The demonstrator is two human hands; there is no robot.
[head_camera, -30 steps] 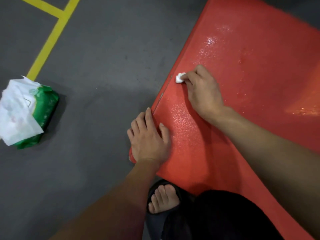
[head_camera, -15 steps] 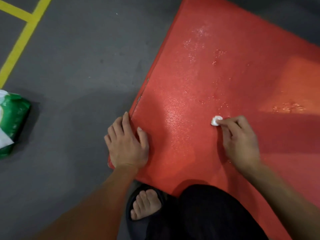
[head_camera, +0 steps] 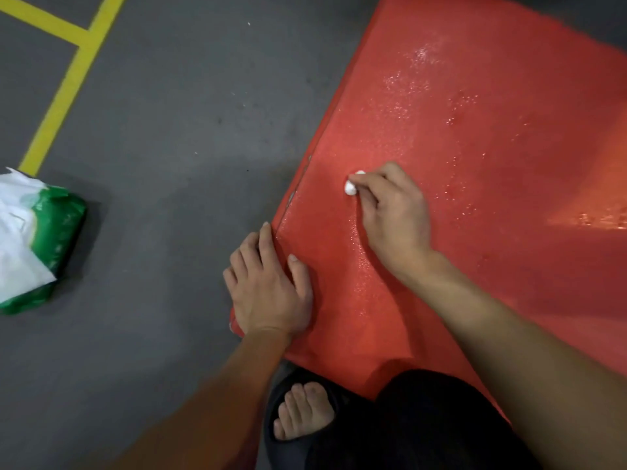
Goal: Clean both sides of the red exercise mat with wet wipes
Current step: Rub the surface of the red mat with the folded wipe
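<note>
The red exercise mat (head_camera: 481,137) lies flat on the grey floor, filling the right half of the view, with wet glistening patches on its surface. My right hand (head_camera: 390,218) pinches a small balled-up white wet wipe (head_camera: 351,186) and presses it on the mat close to the left edge. My left hand (head_camera: 268,286) rests flat with straight fingers on the mat's near left corner, partly over the edge onto the floor.
A green pack of wet wipes (head_camera: 40,239) with a white sheet sticking out lies on the floor at the left edge. Yellow floor lines (head_camera: 68,83) run at the upper left. My foot in a black sandal (head_camera: 305,415) and dark trouser leg sit below the mat.
My right hand swept the wipe from the mat's left edge to the right and down, and has now come back left toward the edge. The left hand stays on the corner.
</note>
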